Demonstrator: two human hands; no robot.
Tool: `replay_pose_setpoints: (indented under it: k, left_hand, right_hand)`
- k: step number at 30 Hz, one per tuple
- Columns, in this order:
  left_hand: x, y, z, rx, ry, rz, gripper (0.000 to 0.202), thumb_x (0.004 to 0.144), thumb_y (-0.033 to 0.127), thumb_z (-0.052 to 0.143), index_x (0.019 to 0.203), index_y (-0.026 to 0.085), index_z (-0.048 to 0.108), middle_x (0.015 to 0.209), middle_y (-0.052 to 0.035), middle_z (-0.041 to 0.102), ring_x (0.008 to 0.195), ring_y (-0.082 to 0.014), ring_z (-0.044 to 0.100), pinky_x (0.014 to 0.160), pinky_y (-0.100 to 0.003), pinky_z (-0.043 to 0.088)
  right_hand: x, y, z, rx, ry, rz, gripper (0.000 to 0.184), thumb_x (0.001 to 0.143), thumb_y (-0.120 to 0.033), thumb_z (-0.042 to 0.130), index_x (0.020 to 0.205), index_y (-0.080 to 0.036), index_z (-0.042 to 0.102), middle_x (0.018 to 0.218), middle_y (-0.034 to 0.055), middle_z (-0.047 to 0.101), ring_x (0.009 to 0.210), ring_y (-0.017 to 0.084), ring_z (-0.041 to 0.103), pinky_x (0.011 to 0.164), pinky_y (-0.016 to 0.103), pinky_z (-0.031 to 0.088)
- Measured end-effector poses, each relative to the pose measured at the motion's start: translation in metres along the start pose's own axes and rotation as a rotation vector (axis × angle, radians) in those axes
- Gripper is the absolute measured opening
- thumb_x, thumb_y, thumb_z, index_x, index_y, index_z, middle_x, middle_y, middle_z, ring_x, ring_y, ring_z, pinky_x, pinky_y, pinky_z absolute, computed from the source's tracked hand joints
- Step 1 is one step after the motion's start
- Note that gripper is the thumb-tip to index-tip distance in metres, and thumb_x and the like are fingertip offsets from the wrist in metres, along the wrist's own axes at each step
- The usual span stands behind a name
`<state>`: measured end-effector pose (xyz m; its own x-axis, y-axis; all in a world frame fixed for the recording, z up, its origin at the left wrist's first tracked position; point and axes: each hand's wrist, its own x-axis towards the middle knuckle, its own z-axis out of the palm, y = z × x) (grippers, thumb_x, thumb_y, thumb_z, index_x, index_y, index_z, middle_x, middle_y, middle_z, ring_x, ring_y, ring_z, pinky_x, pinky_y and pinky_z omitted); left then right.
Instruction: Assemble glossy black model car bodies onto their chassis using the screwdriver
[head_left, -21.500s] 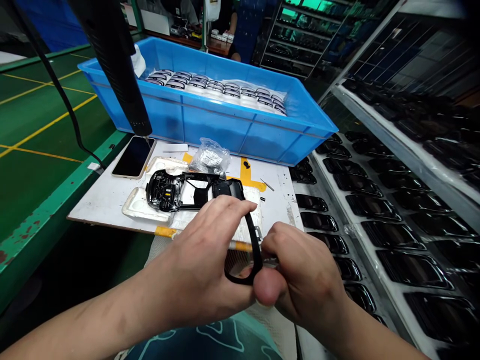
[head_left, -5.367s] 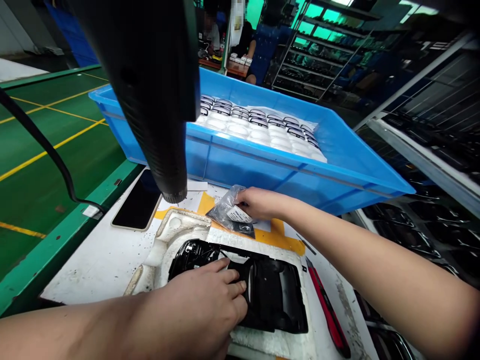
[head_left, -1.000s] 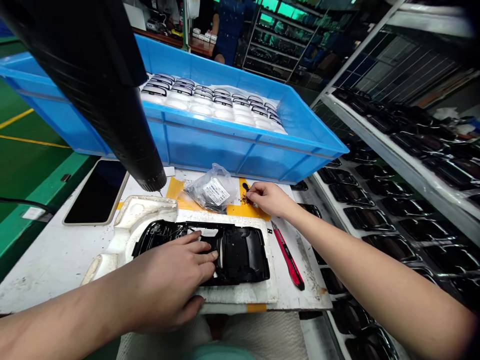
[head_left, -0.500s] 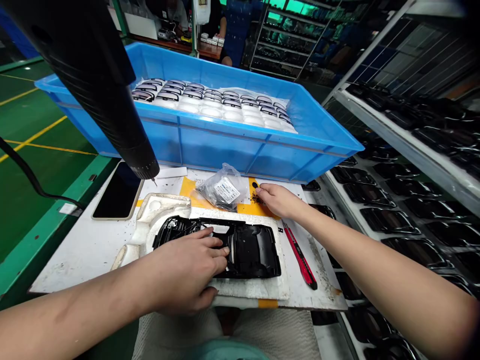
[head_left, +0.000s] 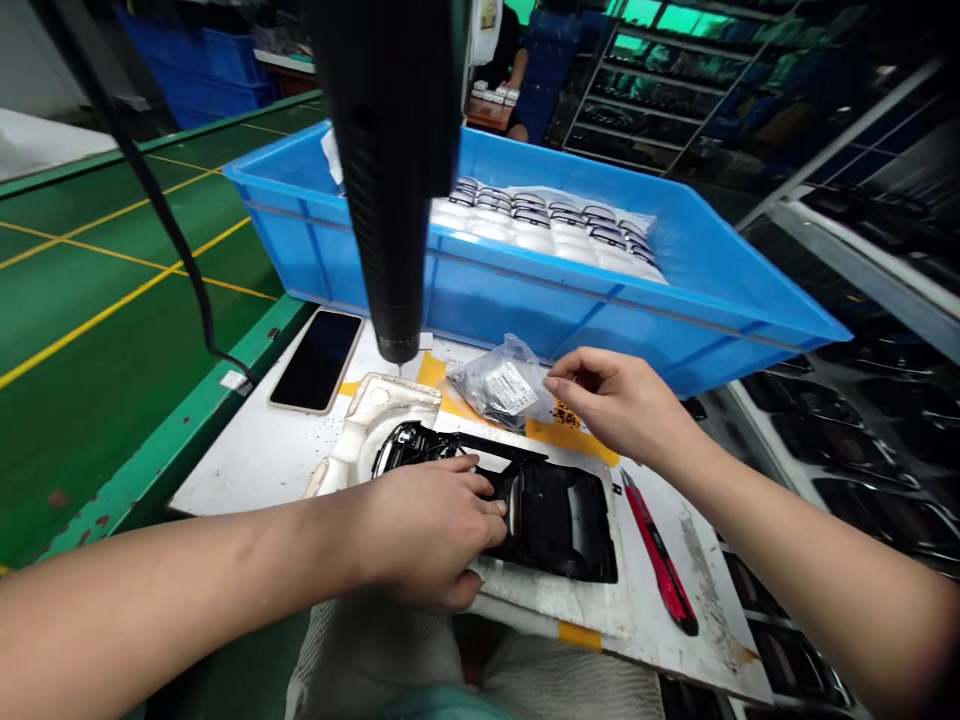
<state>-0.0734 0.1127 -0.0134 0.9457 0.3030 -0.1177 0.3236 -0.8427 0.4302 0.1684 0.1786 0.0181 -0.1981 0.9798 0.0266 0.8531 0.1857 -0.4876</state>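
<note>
My left hand (head_left: 439, 525) lies with spread fingers on a glossy black plastic housing (head_left: 566, 515), pressing on its left half. The housing rests in a white foam cradle (head_left: 551, 597). My right hand (head_left: 619, 400) is beside a clear plastic bag (head_left: 506, 385) with a white label and dark contents. Its thumb and index finger are pinched together; anything between them is too small to make out. Small dark screws (head_left: 566, 415) lie in a loose pile under that hand, on yellow tape. A black electric screwdriver (head_left: 397, 260) hangs upright above the cradle's far left corner.
A red utility knife (head_left: 660, 555) lies right of the cradle, a phone (head_left: 316, 362) to the left. Behind stands a blue crate (head_left: 555, 285) holding rows of dark-edged parts. Racks of black parts (head_left: 870, 500) line the right side. A cable (head_left: 169, 220) hangs at left.
My right hand has come up from the screw pile toward the bag, fingers pinched. My left hand stays on the housing. The camera view has turned left.
</note>
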Motion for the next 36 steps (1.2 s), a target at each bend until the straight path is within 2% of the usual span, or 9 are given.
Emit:
replay_pose_setpoints:
  k: [5, 10, 13, 17, 22, 27, 32, 34, 36]
  left_hand:
    - [0.000, 0.000, 0.001, 0.023, 0.002, 0.005, 0.032, 0.087, 0.035, 0.066, 0.109, 0.013, 0.070, 0.126, -0.0108, 0.072, 0.124, -0.0303, 0.062, 0.124, -0.050, 0.030]
    - [0.001, 0.000, 0.003, 0.037, 0.023, 0.007, 0.031, 0.085, 0.035, 0.068, 0.105, 0.011, 0.071, 0.119, -0.0107, 0.075, 0.118, -0.0295, 0.064, 0.120, -0.050, 0.036]
    - [0.001, 0.001, 0.001, 0.039, 0.029, 0.002, 0.032, 0.084, 0.035, 0.070, 0.105, 0.011, 0.072, 0.115, -0.0102, 0.076, 0.116, -0.0302, 0.065, 0.116, -0.049, 0.040]
    - [0.001, 0.001, -0.004, 0.029, -0.007, -0.014, 0.031, 0.085, 0.035, 0.067, 0.106, 0.012, 0.074, 0.107, -0.0076, 0.077, 0.113, -0.0296, 0.067, 0.109, -0.046, 0.046]
    - [0.002, 0.003, -0.009, 0.011, -0.062, -0.044, 0.034, 0.086, 0.035, 0.065, 0.110, 0.013, 0.073, 0.104, -0.0072, 0.077, 0.110, -0.0291, 0.067, 0.103, -0.045, 0.048]
    - [0.003, 0.004, -0.013, -0.002, -0.088, -0.071, 0.033, 0.085, 0.035, 0.063, 0.107, 0.013, 0.074, 0.099, -0.0066, 0.078, 0.095, -0.0261, 0.070, 0.079, -0.040, 0.053]
    - [0.001, 0.005, -0.015, -0.011, -0.098, -0.110, 0.032, 0.085, 0.036, 0.063, 0.108, 0.017, 0.075, 0.099, -0.0053, 0.077, 0.089, -0.0261, 0.070, 0.056, -0.037, 0.047]
    - [0.000, 0.006, -0.015, -0.006, -0.098, -0.120, 0.033, 0.086, 0.037, 0.063, 0.109, 0.017, 0.074, 0.101, -0.0056, 0.077, 0.091, -0.0269, 0.071, 0.057, -0.037, 0.047]
    - [0.000, 0.006, -0.014, -0.002, -0.092, -0.115, 0.034, 0.086, 0.037, 0.063, 0.111, 0.015, 0.073, 0.105, -0.0061, 0.077, 0.098, -0.0277, 0.070, 0.065, -0.038, 0.051]
  right_hand:
    - [0.021, -0.056, 0.030, -0.027, -0.141, -0.246, 0.015, 0.092, -0.024, 0.058, 0.080, -0.018, 0.065, 0.082, 0.0028, 0.066, 0.076, 0.015, 0.055, 0.071, 0.027, 0.037]
    - [0.031, -0.083, 0.057, -0.050, -0.193, -0.340, 0.017, 0.095, -0.019, 0.052, 0.089, -0.018, 0.068, 0.096, 0.0052, 0.068, 0.089, 0.017, 0.060, 0.078, 0.027, 0.039]
    - [0.028, -0.090, 0.064, -0.029, -0.165, -0.350, 0.016, 0.095, -0.018, 0.051, 0.092, -0.019, 0.067, 0.100, 0.0049, 0.069, 0.091, 0.017, 0.062, 0.078, 0.027, 0.040]
    - [0.023, -0.094, 0.065, 0.005, -0.162, -0.355, 0.012, 0.093, -0.022, 0.057, 0.088, -0.020, 0.068, 0.092, 0.0033, 0.070, 0.085, 0.018, 0.063, 0.075, 0.027, 0.042]
    - [0.019, -0.105, 0.062, 0.008, -0.088, -0.338, 0.011, 0.092, -0.024, 0.057, 0.085, -0.021, 0.065, 0.090, 0.0065, 0.069, 0.083, 0.022, 0.061, 0.071, 0.031, 0.037]
    - [0.019, -0.121, 0.064, 0.066, -0.086, -0.361, 0.008, 0.090, -0.021, 0.060, 0.083, -0.021, 0.063, 0.088, 0.0035, 0.070, 0.080, 0.019, 0.061, 0.071, 0.029, 0.038]
    - [0.020, -0.124, 0.068, 0.149, -0.071, -0.388, 0.008, 0.091, -0.020, 0.061, 0.083, -0.020, 0.062, 0.087, 0.0015, 0.068, 0.080, 0.017, 0.060, 0.071, 0.027, 0.038]
    - [0.020, -0.123, 0.070, 0.180, -0.069, -0.391, 0.010, 0.091, -0.021, 0.063, 0.081, -0.020, 0.062, 0.084, -0.0003, 0.067, 0.079, 0.015, 0.059, 0.071, 0.025, 0.038]
    - [0.020, -0.122, 0.071, 0.201, -0.074, -0.385, 0.011, 0.091, -0.020, 0.064, 0.080, -0.020, 0.061, 0.081, -0.0016, 0.066, 0.076, 0.013, 0.058, 0.071, 0.024, 0.038]
